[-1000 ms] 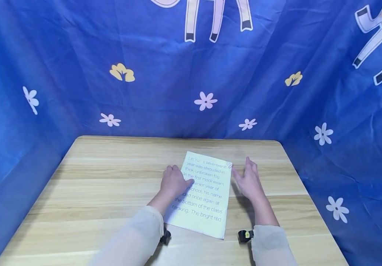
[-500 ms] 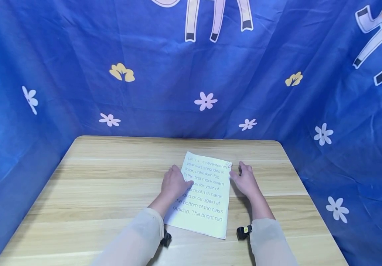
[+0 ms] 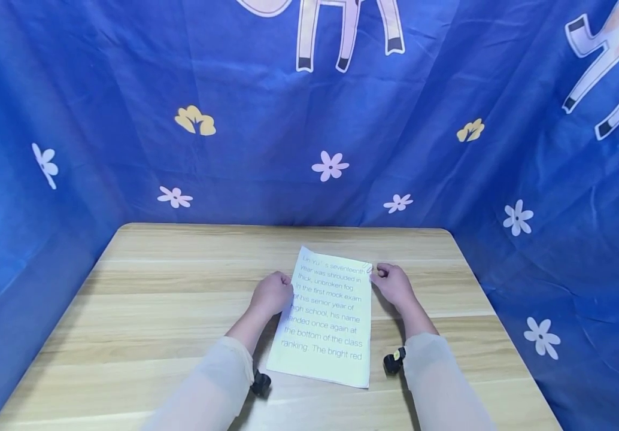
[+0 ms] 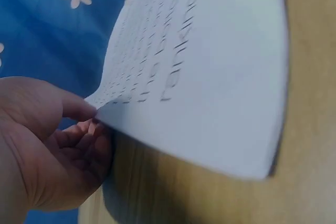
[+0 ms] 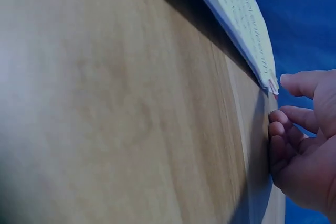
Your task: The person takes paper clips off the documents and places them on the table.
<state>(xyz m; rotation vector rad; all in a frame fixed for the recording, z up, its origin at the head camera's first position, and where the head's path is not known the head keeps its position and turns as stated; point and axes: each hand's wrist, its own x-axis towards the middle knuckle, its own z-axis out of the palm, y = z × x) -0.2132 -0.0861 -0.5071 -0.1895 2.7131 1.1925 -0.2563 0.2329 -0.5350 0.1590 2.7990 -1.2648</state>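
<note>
A stack of printed paper sheets lies at a slant on the wooden table, large English text facing up. My left hand pinches its left edge between thumb and curled fingers; the left wrist view shows the sheets bowed and lifted off the table on that side. At the far right corner sits a small reddish paper clip. My right hand is beside that corner, thumb and index finger parted with a gap between them, the other fingers loosely bent.
The light wooden table reaches back to a blue curtain printed with flowers and animals, which also hangs at both sides. A black wrist camera sits by the left cuff, another wrist camera by the right.
My left hand has slid left from lying over the sheets to pinching their left edge. My right hand has come in toward the clipped corner, its fingers bending more.
</note>
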